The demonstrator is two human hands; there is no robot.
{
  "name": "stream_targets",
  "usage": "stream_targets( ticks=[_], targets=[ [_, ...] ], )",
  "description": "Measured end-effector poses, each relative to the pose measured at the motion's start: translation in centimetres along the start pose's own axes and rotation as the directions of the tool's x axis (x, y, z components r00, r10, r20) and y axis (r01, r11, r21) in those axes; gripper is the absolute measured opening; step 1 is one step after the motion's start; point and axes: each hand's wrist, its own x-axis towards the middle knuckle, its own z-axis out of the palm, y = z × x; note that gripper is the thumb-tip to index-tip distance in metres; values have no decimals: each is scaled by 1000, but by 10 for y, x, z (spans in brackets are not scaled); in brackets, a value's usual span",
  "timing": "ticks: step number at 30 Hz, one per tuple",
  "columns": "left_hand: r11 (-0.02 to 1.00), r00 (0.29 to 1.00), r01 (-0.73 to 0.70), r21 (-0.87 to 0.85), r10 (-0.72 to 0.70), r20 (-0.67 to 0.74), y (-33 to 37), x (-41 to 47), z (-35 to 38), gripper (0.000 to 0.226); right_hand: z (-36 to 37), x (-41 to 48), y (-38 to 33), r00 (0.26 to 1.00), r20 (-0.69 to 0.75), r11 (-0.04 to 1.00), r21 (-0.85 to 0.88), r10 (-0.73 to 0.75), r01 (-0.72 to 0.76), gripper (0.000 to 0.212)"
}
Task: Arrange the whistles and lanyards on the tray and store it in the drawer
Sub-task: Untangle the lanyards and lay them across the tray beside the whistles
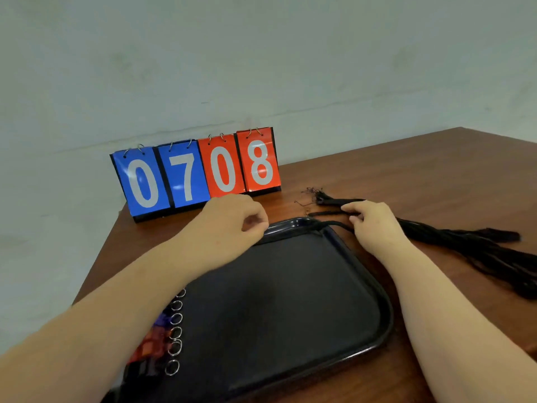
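Observation:
A black tray lies on the brown table in front of me. Along its left side sits a row of coloured whistles with silver key rings, partly hidden under my left forearm. A black lanyard runs along the tray's far rim. My left hand pinches it at the far left of the rim. My right hand pinches the same lanyard just past the tray's far right corner. A bundle of black lanyards lies on the table to the right.
A flip scoreboard reading 0708 stands at the table's far edge against the pale wall. The table's left edge runs close beside the tray. Loose thin cord ends lie beyond my right hand.

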Motion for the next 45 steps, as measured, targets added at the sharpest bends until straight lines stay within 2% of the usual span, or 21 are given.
stream_targets(
  ticks=[7, 10, 12, 15, 21, 24, 27, 30, 32, 36, 39, 42, 45],
  targets=[
    [996, 994, -93, -7, 93, 63, 51, 55, 26, 12, -6, 1, -1, 995, -99, 985, -173, 10, -28, 18],
    [994, 992, -106, -14, 107, 64, 63, 65, 36, 12, -7, 0, -2, 992, -127, 974, -225, 4, -33, 18],
    [995, 994, -98, -24, 99, 38, 67, 69, 41, 12, -10, -1, -5, 980, -198, 973, -229, -35, -12, 18],
    [996, 998, -57, -63, 57, -15, 68, 77, 48, 23, -12, -3, -8, 946, -314, 988, -148, -81, 35, 14],
    [991, 996, -50, -126, 39, -83, 74, 98, 54, 64, -14, -13, -15, 888, -403, 937, 166, -221, 308, 5],
    [989, 999, -38, -143, 34, -31, 83, 111, 53, 49, -14, -16, -18, 896, -380, 902, 265, -228, 341, 7],
    [987, 993, -114, -115, 110, -41, 95, 116, 51, 30, -15, -20, -18, 881, -422, 897, 275, -211, 346, 7],
    [961, 973, -215, -175, 197, -116, 103, 117, 49, 32, -19, -24, -18, 871, -472, 863, 375, -136, 338, 8],
    [942, 970, -224, -251, 190, -152, 107, 117, 42, 42, -21, -27, -20, 871, -481, 833, 436, -104, 340, 8],
    [912, 957, -230, -339, 150, -248, 113, 115, 20, 52, -22, -32, -22, 852, -509, 859, 376, -122, 348, 7],
    [937, 920, -272, -220, 186, -346, 110, 115, 2, 53, -23, -32, -23, 881, -444, 905, 289, -162, 312, 14],
    [950, 896, -309, -48, 274, -349, 96, 111, -13, 66, -22, -36, -26, 919, -336, 910, 280, -205, 306, 13],
    [931, 859, -342, 128, 365, -359, 74, 97, -30, 71, -23, -39, -29, 920, -309, 904, 276, -239, 328, 13]
  ],
)
